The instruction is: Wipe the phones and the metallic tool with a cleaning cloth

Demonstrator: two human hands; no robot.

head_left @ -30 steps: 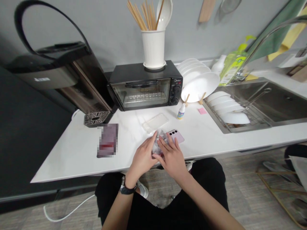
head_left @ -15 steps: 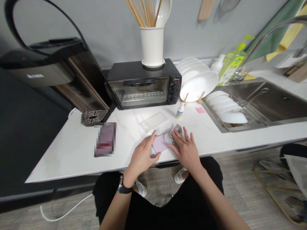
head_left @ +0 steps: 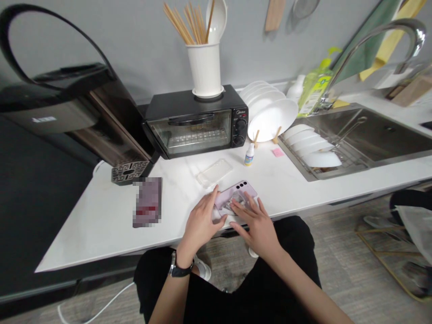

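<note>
A pale purple phone lies camera side up near the front edge of the white counter. My left hand rests on the phone's left end, fingers curled against it. My right hand presses a small crumpled clear wipe onto the phone's back with flat fingers. A clear phone case lies just behind the phone.
A black toaster oven with a white utensil cup stands at the back. Nearby are a small dropper bottle, a pink note, white plates, a sink with bowls, a blurred dark packet and a dark water dispenser.
The wipe was first held between both hands beside the phone. My right hand then rubbed it over the phone's far end and has now drawn it back toward me.
</note>
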